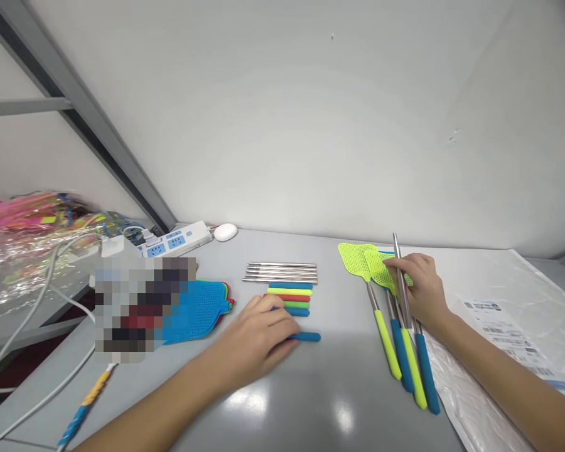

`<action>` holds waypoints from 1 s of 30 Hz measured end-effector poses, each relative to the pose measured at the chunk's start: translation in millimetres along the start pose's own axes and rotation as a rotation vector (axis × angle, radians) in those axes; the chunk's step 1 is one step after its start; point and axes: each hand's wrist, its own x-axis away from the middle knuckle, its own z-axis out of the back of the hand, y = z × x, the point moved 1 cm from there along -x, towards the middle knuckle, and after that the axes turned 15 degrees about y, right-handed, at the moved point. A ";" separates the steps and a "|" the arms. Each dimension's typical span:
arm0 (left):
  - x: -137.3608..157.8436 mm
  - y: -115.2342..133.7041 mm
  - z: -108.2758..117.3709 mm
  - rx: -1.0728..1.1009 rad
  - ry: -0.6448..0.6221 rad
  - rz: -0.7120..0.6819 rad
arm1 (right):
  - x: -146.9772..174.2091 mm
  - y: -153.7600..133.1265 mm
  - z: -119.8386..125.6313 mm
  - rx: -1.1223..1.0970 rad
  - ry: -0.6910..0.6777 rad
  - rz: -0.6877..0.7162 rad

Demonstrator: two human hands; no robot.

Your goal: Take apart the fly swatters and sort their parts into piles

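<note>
My left hand is closed, pinching a blue handle sleeve whose tip sticks out to the right. Just behind it lies a row of handle sleeves in blue, yellow, red and green, partly covered by my fingers. Farther back are several thin metal rods side by side. In my right hand is a metal rod, gripped between thumb and fingers and tilted over the fly swatters. Those fly swatters have yellow-green mesh heads and yellow or blue handles; my hand hides part of them.
Blue fly swatter heads are stacked at left, beside a blurred-out patch. Behind stand a power strip and a white rounded object. White cables run down the left. A white plastic mailing bag covers the right side.
</note>
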 end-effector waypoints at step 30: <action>-2.0 -12.1 4.2 -0.166 0.141 0.028 | 4.8 2.1 -2.4 -0.063 -0.209 -0.141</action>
